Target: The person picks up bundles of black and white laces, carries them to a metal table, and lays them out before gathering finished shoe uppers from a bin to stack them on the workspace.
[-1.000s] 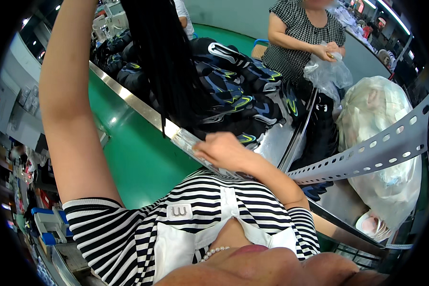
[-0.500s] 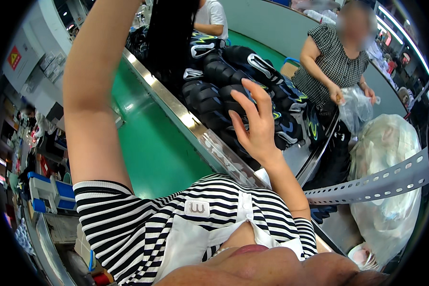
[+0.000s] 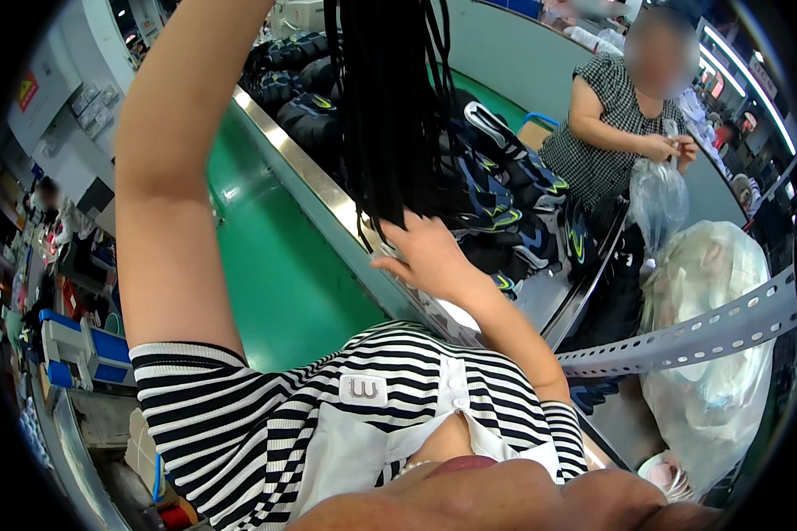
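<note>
A thick bundle of long black cords, like shoelaces [image 3: 385, 115], hangs down from the top edge of the view. My left arm is raised towards the top of that bundle, and its hand is out of the picture. At the lower end of the cords is my right hand [image 3: 434, 257], its fingertips against them. The right thumb stands apart from the fingers, which are partly hidden by the cords. Behind the bundle lies a heap of black shoe pieces with lime zigzag marks [image 3: 522, 199], on a metal-edged bench [image 3: 297, 181].
A person in a checked top [image 3: 607, 133] handles a clear plastic bag [image 3: 660, 199] at the right. Nearer stands a large filled translucent bag [image 3: 708, 354], with a grey perforated strip [image 3: 673, 345] crossing it. Green floor [image 3: 274, 283] shows left of the bench.
My right hand has moved down and left to the lower end of the cords. The bundle has shifted right and hangs lower. The other person's hands have come together at the clear bag.
</note>
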`<action>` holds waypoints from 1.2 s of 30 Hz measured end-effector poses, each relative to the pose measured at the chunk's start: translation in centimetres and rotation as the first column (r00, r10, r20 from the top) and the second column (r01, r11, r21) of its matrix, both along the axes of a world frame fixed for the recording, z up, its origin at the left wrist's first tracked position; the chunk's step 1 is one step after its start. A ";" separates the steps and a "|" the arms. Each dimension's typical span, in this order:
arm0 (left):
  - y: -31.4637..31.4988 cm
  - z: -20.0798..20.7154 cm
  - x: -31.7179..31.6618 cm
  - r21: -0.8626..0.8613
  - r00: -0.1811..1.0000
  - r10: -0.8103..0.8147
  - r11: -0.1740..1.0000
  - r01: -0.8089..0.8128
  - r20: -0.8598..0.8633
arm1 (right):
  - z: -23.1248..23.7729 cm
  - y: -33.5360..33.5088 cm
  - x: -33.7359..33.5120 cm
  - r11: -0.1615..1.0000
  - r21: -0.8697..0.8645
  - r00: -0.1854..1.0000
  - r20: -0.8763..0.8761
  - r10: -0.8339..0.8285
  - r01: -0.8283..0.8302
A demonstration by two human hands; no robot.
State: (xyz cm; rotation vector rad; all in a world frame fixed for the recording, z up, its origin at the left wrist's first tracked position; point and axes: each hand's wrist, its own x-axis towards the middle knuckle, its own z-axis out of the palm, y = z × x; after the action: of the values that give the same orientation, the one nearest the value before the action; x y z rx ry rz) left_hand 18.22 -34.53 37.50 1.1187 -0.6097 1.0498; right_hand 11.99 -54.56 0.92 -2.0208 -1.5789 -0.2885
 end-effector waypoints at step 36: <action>5.2 -19.2 -8.8 0.207 0.738 0.137 0.978 0.003 -0.660 | 8.5 -3.2 9.2 0.585 0.757 0.278 -0.653 0.705 0.292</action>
State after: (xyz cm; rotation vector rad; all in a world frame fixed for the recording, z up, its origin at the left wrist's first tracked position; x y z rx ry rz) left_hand 9.46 -29.33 18.28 1.5962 -0.0786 0.5705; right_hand 21.20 -57.73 9.38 -0.7563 -0.6382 0.3243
